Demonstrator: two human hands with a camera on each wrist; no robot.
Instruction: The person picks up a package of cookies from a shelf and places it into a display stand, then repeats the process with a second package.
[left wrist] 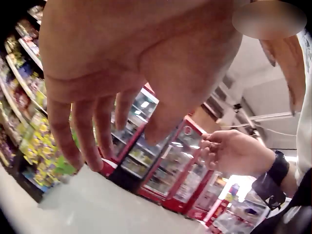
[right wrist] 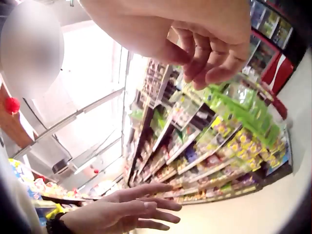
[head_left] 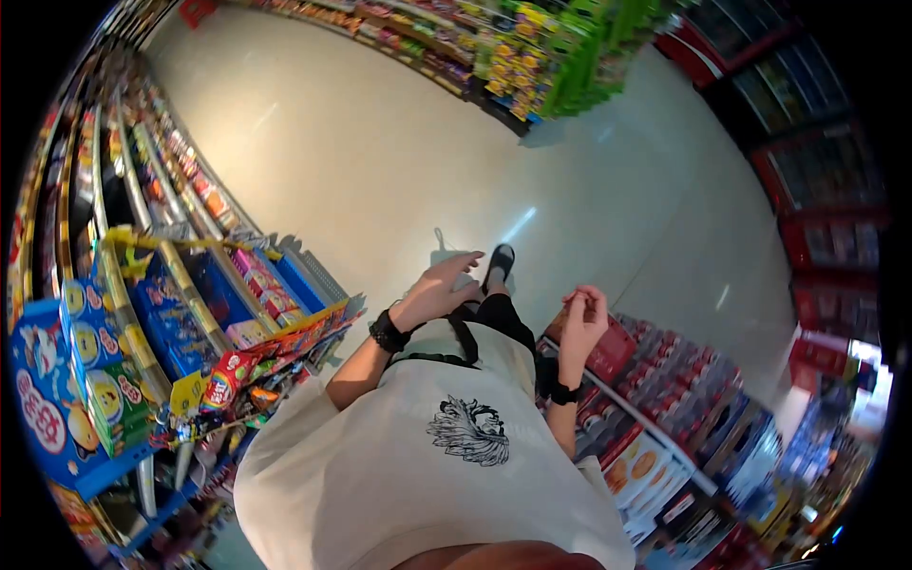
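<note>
Both hands hang in front of the white shirt, above the floor, and neither holds anything. My left hand has its fingers stretched out and slightly spread; it is nearest the candy shelf on the left. In the left wrist view the same left hand shows its palm with fingers pointing down. The right hand has loosely bent fingers beside stacked bottle packs. From the right wrist camera, that right hand hangs relaxed, with nothing between thumb and fingers. Each wrist wears a dark band.
Long snack shelves curve along the left. Ahead stands a shelf end with green racks and yellow packets. Red-framed glass-door coolers line the right side. Pale shiny floor stretches between them.
</note>
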